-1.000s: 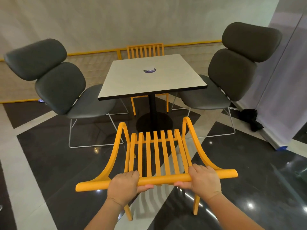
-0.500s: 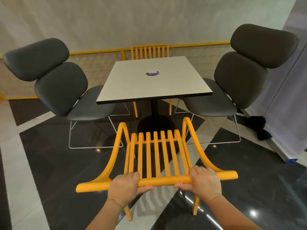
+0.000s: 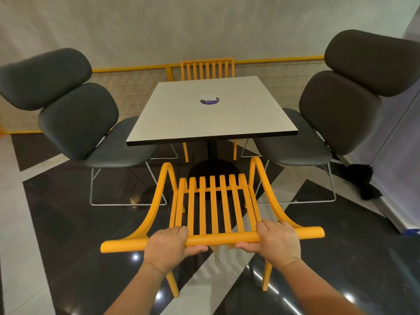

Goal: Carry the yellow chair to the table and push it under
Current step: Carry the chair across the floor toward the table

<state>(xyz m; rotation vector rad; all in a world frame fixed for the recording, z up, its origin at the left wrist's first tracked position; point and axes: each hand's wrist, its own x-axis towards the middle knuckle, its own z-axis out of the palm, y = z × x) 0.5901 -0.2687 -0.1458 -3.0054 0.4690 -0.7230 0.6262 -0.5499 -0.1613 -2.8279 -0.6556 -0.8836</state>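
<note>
The yellow chair with a slatted back faces the table, and I hold it by its top rail. My left hand grips the rail left of the slats. My right hand grips it right of the slats. The square grey table with a black pedestal stands straight ahead. The front tips of the chair's armrests sit just short of the table's near edge. The chair's seat is hidden behind its backrest.
A dark padded lounge chair stands left of the table and another dark lounge chair stands right. A second yellow chair is tucked in at the far side. A black bundle lies on the floor at right, by a grey partition.
The table and the lounge chairs have grown larger and nearer in view. The yellow chair has come closer to the table. Both hands keep the same grip on the rail.
</note>
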